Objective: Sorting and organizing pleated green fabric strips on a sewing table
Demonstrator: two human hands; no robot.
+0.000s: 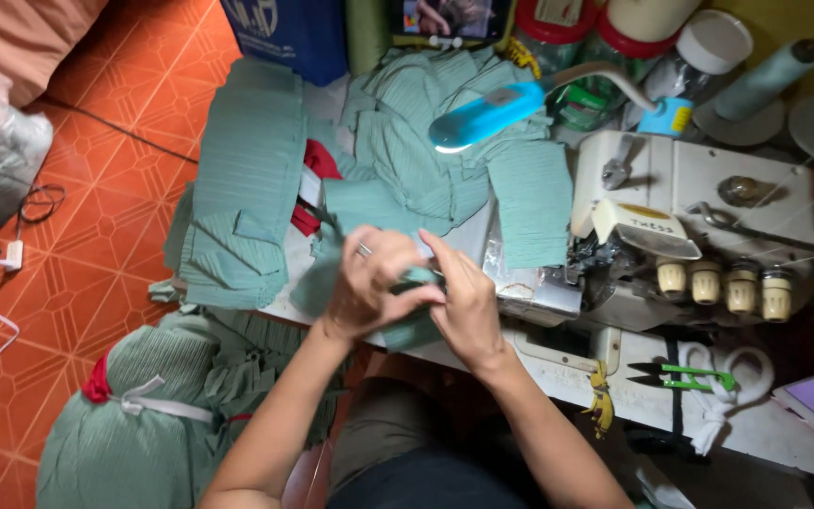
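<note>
My left hand (367, 283) and my right hand (466, 303) meet over the table's front edge, both pinching a small green fabric piece (414, 325) that hangs between them. A ring shows on my left hand. The hands sit just left of a white overlock sewing machine (680, 212). Behind them lie several cut green fabric pieces: a stack at the left (242, 184), a rumpled heap in the middle (416, 141) and a flat piece by the machine (531, 203).
A blue-and-white gooseneck lamp (487, 115) hangs over the heap. Green thread snips (685, 377) lie on the table's front right. Thread cones and jars stand behind the machine. A tied green fabric bundle (134, 415) sits on the orange tiled floor at left.
</note>
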